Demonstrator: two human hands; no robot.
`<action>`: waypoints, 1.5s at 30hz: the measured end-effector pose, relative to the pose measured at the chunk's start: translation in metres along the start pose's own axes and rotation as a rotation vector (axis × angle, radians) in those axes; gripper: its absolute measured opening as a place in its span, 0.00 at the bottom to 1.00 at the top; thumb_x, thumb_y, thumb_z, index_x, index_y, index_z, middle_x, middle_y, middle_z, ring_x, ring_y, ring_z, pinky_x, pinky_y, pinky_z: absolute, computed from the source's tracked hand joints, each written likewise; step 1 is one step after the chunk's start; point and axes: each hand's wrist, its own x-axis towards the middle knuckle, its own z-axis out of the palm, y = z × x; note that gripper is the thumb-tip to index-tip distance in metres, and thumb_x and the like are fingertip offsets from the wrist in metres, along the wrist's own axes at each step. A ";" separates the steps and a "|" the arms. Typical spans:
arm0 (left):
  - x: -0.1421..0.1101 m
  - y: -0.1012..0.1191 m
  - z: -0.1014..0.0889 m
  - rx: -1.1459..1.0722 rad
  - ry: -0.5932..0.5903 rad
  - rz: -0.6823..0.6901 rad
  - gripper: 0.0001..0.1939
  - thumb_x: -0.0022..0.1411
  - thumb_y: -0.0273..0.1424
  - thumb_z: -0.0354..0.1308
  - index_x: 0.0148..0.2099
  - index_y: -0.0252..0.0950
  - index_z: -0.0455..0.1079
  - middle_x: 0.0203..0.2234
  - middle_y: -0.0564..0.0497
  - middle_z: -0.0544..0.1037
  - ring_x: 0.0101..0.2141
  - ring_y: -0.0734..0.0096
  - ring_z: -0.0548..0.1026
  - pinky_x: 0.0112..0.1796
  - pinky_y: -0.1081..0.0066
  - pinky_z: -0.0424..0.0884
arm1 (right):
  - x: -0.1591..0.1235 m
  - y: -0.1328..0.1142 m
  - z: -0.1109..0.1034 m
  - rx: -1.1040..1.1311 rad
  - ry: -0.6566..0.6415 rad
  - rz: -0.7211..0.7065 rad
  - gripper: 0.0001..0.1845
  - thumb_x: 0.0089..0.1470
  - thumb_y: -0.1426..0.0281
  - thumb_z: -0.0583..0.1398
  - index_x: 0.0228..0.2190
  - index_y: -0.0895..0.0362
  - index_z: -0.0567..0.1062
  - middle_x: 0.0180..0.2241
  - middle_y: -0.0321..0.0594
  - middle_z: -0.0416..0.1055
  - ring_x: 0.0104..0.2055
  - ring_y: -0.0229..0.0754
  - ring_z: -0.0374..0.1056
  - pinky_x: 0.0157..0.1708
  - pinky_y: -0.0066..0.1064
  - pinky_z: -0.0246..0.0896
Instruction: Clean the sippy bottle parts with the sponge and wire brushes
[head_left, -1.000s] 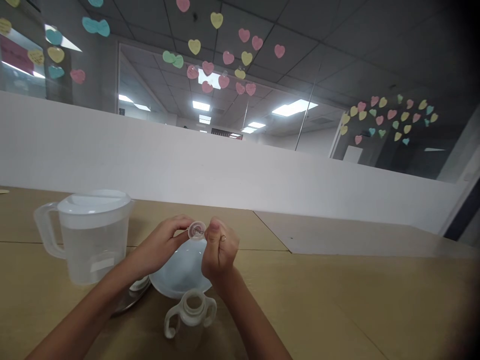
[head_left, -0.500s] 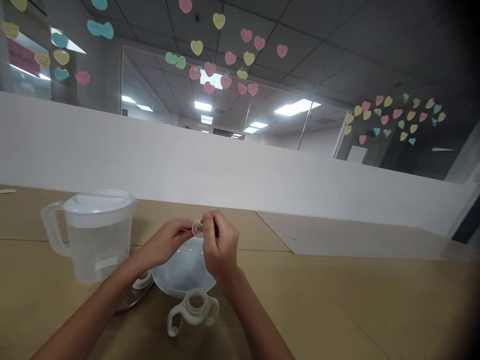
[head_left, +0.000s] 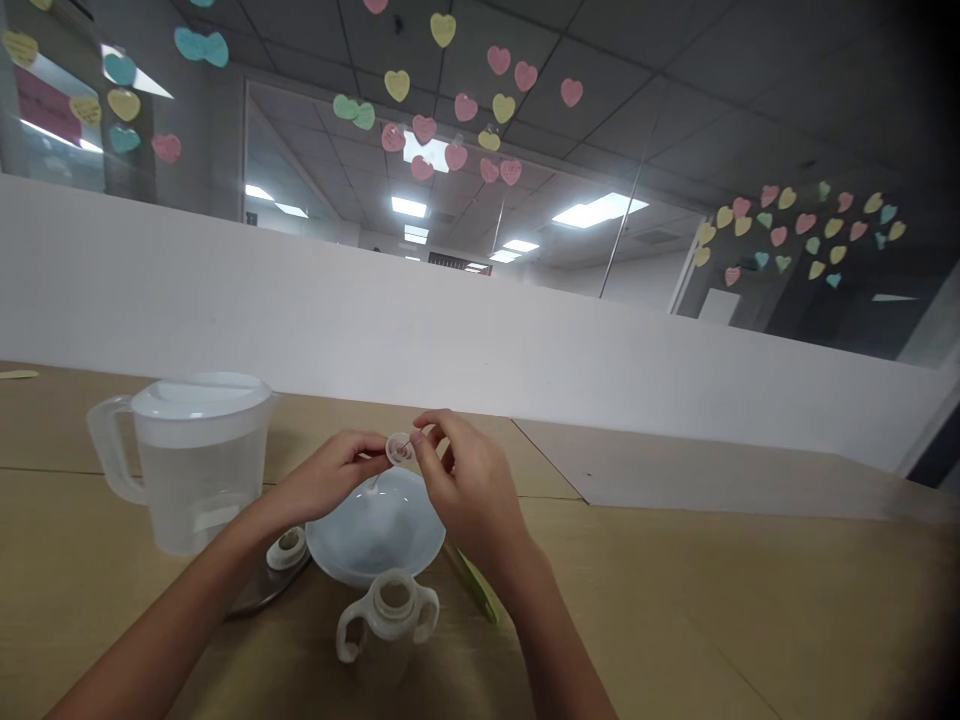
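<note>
My left hand [head_left: 334, 478] pinches a small clear cup-shaped piece, like a bottle nipple [head_left: 400, 449], with its open side facing me. My right hand [head_left: 474, 485] holds a thin wire-like stick [head_left: 409, 441] between thumb and forefinger; it reaches into the nipple. A thin end with a pale tip hangs below the piece, over the bowl. Under both hands stands a pale blue-white bowl [head_left: 352, 550]. Nearer to me a clear bottle with two handles [head_left: 390, 625] stands upright without a lid.
A lidded clear pitcher [head_left: 202, 480] stands at the left. Beside the bowl, a white ring [head_left: 286, 549] rests on a metal plate [head_left: 262, 597], partly behind my left arm. A green-handled tool [head_left: 478, 588] lies right of the bowl. A low white wall [head_left: 450, 350] borders the table.
My right hand has opened from a tight grip to a fingertip pinch and shifted right, uncovering the green-handled tool. My left hand keeps hold of the nipple.
</note>
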 end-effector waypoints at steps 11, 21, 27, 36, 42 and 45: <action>-0.007 0.011 0.004 -0.105 -0.015 -0.017 0.15 0.62 0.38 0.51 0.44 0.36 0.74 0.32 0.52 0.77 0.34 0.68 0.71 0.33 0.73 0.66 | 0.000 0.001 0.004 -0.031 -0.071 -0.040 0.11 0.54 0.78 0.56 0.30 0.55 0.77 0.32 0.36 0.73 0.24 0.32 0.64 0.25 0.25 0.55; -0.003 0.004 0.005 0.090 0.131 0.024 0.15 0.61 0.38 0.51 0.41 0.36 0.75 0.36 0.48 0.77 0.39 0.63 0.72 0.39 0.69 0.67 | 0.000 0.000 0.003 0.036 0.142 -0.153 0.12 0.50 0.81 0.56 0.28 0.56 0.77 0.28 0.36 0.75 0.29 0.36 0.68 0.24 0.26 0.59; 0.005 -0.012 0.010 0.159 0.070 0.050 0.18 0.62 0.41 0.49 0.34 0.36 0.75 0.28 0.51 0.75 0.36 0.65 0.72 0.37 0.69 0.67 | -0.005 -0.010 -0.009 0.084 0.383 -0.259 0.12 0.50 0.81 0.54 0.30 0.56 0.75 0.26 0.36 0.74 0.27 0.35 0.67 0.24 0.26 0.61; 0.006 -0.010 0.017 0.218 0.234 0.154 0.14 0.63 0.38 0.51 0.37 0.38 0.76 0.35 0.50 0.76 0.35 0.69 0.71 0.37 0.71 0.65 | -0.012 -0.022 -0.026 0.132 0.627 -0.328 0.13 0.50 0.84 0.55 0.25 0.55 0.73 0.22 0.31 0.70 0.23 0.33 0.64 0.22 0.26 0.60; 0.001 0.001 0.019 0.292 0.262 0.190 0.14 0.64 0.34 0.50 0.36 0.38 0.76 0.35 0.49 0.76 0.36 0.68 0.72 0.37 0.71 0.65 | -0.028 -0.030 -0.040 0.167 0.728 -0.358 0.14 0.49 0.84 0.59 0.27 0.51 0.74 0.26 0.33 0.72 0.28 0.36 0.69 0.27 0.31 0.67; 0.000 0.005 0.020 0.347 0.282 0.219 0.14 0.64 0.34 0.50 0.36 0.38 0.77 0.34 0.49 0.77 0.36 0.68 0.72 0.37 0.71 0.65 | -0.034 -0.036 -0.043 0.132 0.786 -0.336 0.14 0.48 0.84 0.61 0.27 0.51 0.74 0.27 0.34 0.72 0.27 0.37 0.69 0.24 0.31 0.65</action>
